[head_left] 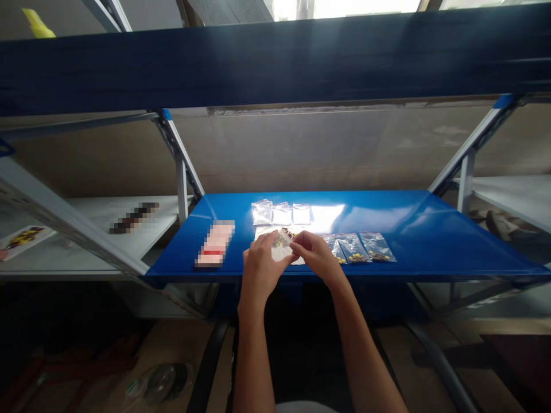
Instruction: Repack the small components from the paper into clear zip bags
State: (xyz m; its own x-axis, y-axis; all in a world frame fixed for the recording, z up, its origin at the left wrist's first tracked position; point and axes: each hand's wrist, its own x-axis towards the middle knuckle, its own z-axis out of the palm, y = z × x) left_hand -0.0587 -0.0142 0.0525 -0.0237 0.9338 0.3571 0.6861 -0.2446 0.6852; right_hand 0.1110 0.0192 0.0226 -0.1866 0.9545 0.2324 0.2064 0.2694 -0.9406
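Rack: and here's a grey steel shelving rack point(467, 172) framing the whole scene, with a navy beam point(275, 63) running across the top.

Shelf: front and centre, a blue steel shelf point(400, 215) carrying all the action.

Far left of the shelf: a pink packet point(215, 244), too blurred to read, lying flat.

Back row: three flat clear bags point(282, 213), side by side.

Right row: three clear bags of yellow and brown pieces point(355, 249), right up beside the right hand.

In play: a clear plastic bag point(279, 246), held just above the shelf's front half, dark pieces showing at its top.

Left hand point(260, 269): fingers closed, gripping the bag's left side.

Right hand point(316, 255): narrow pinch on the bag's upper right edge!
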